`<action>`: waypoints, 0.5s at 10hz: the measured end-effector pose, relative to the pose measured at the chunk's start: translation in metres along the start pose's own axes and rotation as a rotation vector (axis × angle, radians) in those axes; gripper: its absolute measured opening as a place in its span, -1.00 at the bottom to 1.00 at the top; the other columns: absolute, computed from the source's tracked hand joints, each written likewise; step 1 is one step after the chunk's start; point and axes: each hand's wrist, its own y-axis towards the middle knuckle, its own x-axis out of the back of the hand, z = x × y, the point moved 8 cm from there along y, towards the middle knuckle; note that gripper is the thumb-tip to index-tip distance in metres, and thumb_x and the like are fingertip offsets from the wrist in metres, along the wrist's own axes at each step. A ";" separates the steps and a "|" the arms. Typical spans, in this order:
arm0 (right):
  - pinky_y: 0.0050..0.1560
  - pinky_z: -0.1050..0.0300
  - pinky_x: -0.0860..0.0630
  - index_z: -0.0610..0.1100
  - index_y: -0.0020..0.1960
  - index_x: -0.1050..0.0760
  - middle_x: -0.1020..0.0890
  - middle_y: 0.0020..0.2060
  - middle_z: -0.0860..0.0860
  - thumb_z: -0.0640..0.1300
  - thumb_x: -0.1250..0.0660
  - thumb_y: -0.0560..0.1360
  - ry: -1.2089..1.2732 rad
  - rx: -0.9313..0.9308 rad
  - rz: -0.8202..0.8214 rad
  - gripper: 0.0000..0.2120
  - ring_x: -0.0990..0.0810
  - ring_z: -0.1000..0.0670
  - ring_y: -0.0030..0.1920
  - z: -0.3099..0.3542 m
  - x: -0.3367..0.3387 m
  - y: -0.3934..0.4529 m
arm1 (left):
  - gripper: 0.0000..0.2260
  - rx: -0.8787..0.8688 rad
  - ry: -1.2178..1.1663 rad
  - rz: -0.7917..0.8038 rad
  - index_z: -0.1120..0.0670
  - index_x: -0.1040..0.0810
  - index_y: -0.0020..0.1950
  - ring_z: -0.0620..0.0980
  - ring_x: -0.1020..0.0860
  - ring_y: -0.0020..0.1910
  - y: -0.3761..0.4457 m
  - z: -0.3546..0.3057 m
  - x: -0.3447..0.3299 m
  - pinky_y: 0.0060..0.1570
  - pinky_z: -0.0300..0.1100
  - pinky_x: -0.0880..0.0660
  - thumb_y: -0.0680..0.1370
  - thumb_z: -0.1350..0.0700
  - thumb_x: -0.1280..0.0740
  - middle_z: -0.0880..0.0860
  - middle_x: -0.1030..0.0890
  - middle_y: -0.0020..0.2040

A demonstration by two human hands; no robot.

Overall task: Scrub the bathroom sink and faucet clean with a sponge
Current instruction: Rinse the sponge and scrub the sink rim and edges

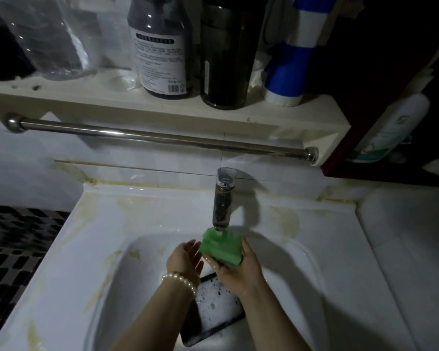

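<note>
Green sponge (221,247) directly under the faucet (222,198) spout, above the basin of the sink (86,249). Cradled in the right hand (235,268) from below and from the right, fingers curled up round its far edge, thumb side pressed against the near right corner. Left hand (186,259) just beside the sponge on its left, palm turned toward it, fingers straight and relaxed, fingertips touching or nearly touching the sponge's left edge; cannot tell which. Pearl bracelet (180,281) round the left wrist. Below both wrists, at the bottom of the basin, a dark rectangular drain cover (213,312) with white foam and bubbles on it. Yellowish stains along the sink's rim and back ledge. Behind the faucet, white wall tile and a metal towel bar (162,138) running across under a cream shelf (162,107). On the shelf, a dark bottle with a white label (160,46), a second dark bottle (224,59) just beside it on the right, then a blue and white tube (289,69) standing on its cap, and clear plastic wrapping (58,36) well to the left. Further right, a white bottle (390,127) leaning in a dark cabinet.
</note>
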 end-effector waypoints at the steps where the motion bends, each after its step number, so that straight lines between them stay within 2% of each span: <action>1: -0.15 0.01 -0.54 -0.27 0.03 -0.56 -0.64 -0.12 -0.18 -0.03 -0.25 0.55 -0.297 0.253 -0.219 -0.70 -0.60 -0.12 -0.10 0.034 0.056 0.012 | -0.72 0.036 -0.023 0.045 0.20 -0.52 0.15 0.10 -0.47 0.20 -0.002 0.013 -0.011 0.24 -0.02 -0.29 0.61 0.14 -0.07 0.14 -0.55 0.17; 2: -0.08 0.15 -0.46 -0.37 0.14 -0.53 -0.63 -0.01 -0.24 -0.09 -0.29 0.55 -0.622 0.523 -0.528 -0.66 -0.56 -0.07 -0.06 0.088 0.114 0.012 | -0.74 0.102 -0.016 0.084 0.20 -0.52 0.08 0.10 -0.48 0.09 -0.003 0.030 -0.020 0.14 -0.01 -0.32 0.61 0.13 -0.08 0.14 -0.57 0.05; 3: 0.40 0.04 -0.18 -0.33 0.46 -0.18 -0.25 0.44 -0.29 -0.08 -0.17 0.61 -1.041 0.567 -0.635 -0.48 -0.22 -0.21 0.44 0.118 0.143 0.044 | -0.79 0.140 -0.049 0.086 0.17 -0.50 -0.03 0.09 -0.52 -0.01 0.001 0.043 -0.028 0.10 -0.02 -0.33 0.60 0.13 -0.10 0.12 -0.59 -0.09; 4: 0.45 0.00 -0.03 -0.31 0.50 -0.02 -0.13 0.48 -0.28 -0.01 -0.11 0.62 -1.397 0.604 -0.662 -0.40 -0.09 -0.22 0.49 0.129 0.113 0.076 | -0.77 0.093 -0.080 0.027 0.20 -0.52 -0.01 0.07 -0.53 -0.10 0.016 0.045 -0.020 0.09 -0.03 -0.35 0.60 0.15 -0.10 0.14 -0.58 -0.09; 5: 0.47 -0.02 -0.08 -0.30 0.49 -0.12 -0.20 0.46 -0.27 -0.10 -0.20 0.58 -1.519 0.837 -0.332 -0.43 -0.17 -0.21 0.47 0.111 0.050 0.086 | -0.75 0.074 -0.098 -0.027 0.23 -0.50 0.12 0.10 -0.52 0.03 0.027 0.047 -0.014 0.17 -0.02 -0.37 0.61 0.16 -0.09 0.15 -0.58 -0.05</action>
